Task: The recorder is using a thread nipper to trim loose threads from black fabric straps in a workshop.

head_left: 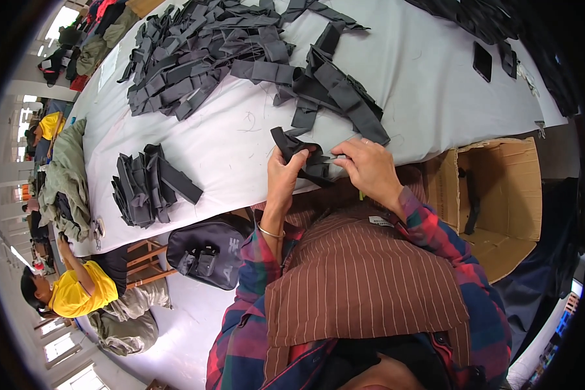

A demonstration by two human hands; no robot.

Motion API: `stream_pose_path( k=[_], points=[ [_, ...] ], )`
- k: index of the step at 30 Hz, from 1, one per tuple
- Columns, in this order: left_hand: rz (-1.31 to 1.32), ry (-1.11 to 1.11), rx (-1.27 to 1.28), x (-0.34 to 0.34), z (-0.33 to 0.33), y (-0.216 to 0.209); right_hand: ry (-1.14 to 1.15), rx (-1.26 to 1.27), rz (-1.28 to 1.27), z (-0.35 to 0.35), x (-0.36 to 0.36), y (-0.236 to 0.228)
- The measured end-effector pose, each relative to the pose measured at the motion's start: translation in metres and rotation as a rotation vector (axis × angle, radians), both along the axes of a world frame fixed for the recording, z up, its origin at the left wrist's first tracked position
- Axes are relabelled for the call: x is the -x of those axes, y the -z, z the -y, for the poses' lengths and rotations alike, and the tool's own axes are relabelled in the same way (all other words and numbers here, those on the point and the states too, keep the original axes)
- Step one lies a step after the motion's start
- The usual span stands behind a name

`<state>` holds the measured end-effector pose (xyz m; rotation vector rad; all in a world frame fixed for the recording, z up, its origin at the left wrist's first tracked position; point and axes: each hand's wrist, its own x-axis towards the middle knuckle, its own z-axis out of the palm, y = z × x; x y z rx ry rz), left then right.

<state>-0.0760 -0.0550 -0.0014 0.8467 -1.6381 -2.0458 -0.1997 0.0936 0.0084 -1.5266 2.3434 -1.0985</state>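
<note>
At the near edge of the white-covered table, my left hand is closed on a dark grey fabric strip, its thumb on top. The cloth is bunched, with one end sticking up past the fingers. Close beside it on the right, my right hand is pinched at the strip's edge. Something small and thin shows at its fingertips, too small to name. Just beyond my hands lie more loose dark strips, folded in sections. A large heap of similar strips covers the far left of the table.
A smaller pile of dark strips sits at the table's left. A phone lies far right. An open cardboard box stands by my right side, a dark strip inside. Below the table's edge is a black bag. A person in yellow works at left.
</note>
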Motion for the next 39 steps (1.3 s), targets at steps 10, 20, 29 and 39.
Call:
stream_pose_path(
  k=[10,20,29,39],
  points=[
    [0.015,0.037,-0.039,0.003,-0.001,0.015,0.001,-0.087,-0.225,0.003,0.002,0.019],
    [0.018,0.052,-0.069,0.003,0.001,0.02,-0.109,-0.049,-0.265,0.005,0.013,0.021],
    [0.014,0.06,-0.084,0.005,0.0,0.013,-0.084,-0.068,-0.163,0.006,0.014,0.021],
    [0.067,0.082,0.01,0.005,-0.003,0.017,-0.174,-0.194,-0.182,0.016,0.027,0.016]
  ],
)
